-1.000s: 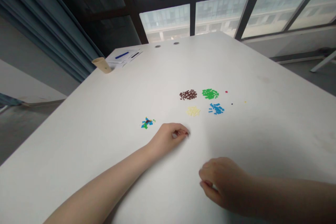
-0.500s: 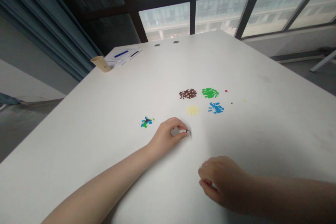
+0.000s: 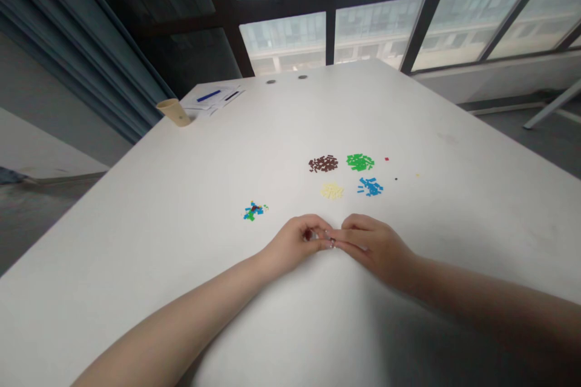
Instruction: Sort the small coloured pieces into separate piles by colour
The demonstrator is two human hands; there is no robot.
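My left hand is closed in a pinch, with a small dark brown piece at the tips of its thumb and forefinger. From the other side, the thumb and forefinger of my right hand close on the same piece. The fingertips of both hands meet and cover most of it. Beyond the hands lie flat piles of small pieces: brown, green, pale yellow and blue. A mixed-colour cluster of joined-looking or heaped pieces, I cannot tell which, lies left of them.
Single red, black and yellow pieces lie right of the piles. Near the white table's far left edge stand a paper cup and papers with a blue pen on top.
My right hand has moved up and left from the near table to meet my left fingertips. My left hand has shifted slightly nearer to me, still pinching the small brown piece.
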